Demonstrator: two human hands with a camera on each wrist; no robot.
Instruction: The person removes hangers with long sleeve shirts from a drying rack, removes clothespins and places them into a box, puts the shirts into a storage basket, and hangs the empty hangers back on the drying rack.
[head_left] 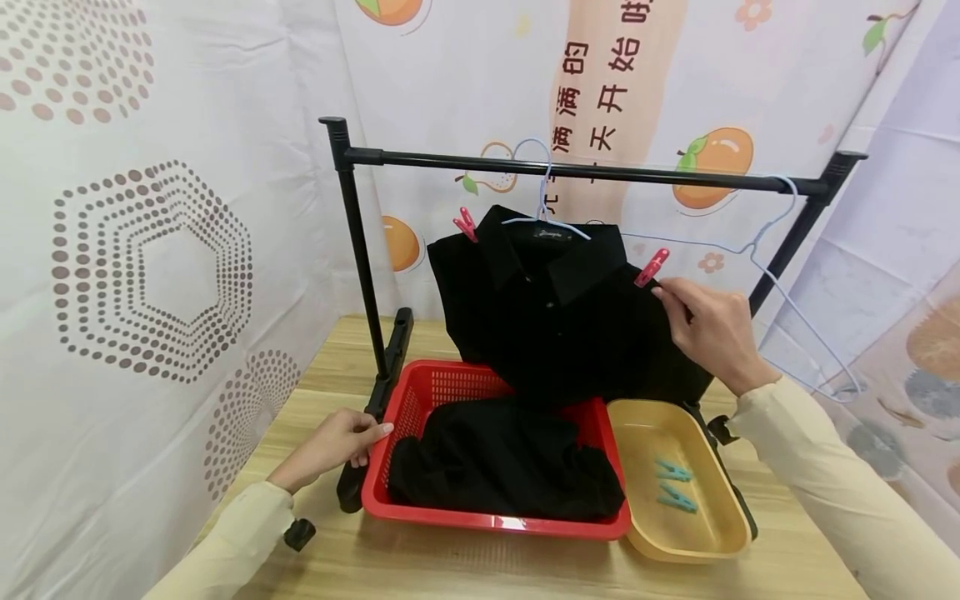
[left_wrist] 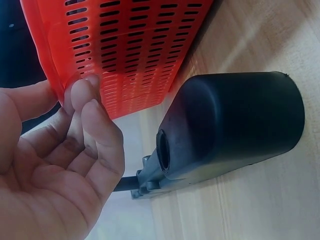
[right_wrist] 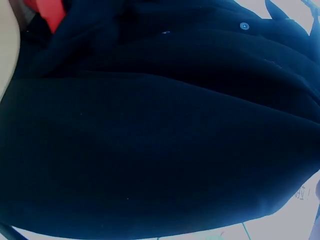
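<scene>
A black collared shirt hangs from a light blue hanger on the rack's bar. Two pink clothespins, one on the left shoulder and one on the right, clip it. My right hand pinches the shirt's right shoulder just beside the clothespin. In the right wrist view the dark cloth fills most of the picture, and the fingertips are hidden. My left hand grips the left rim of a red basket, thumb over the edge and fingers outside. Black cloth lies bunched in the basket.
A black rack spans the table, one foot close to my left hand. Another blue hanger hangs at the bar's right end. Right of the basket, a yellow tray holds two teal clothespins.
</scene>
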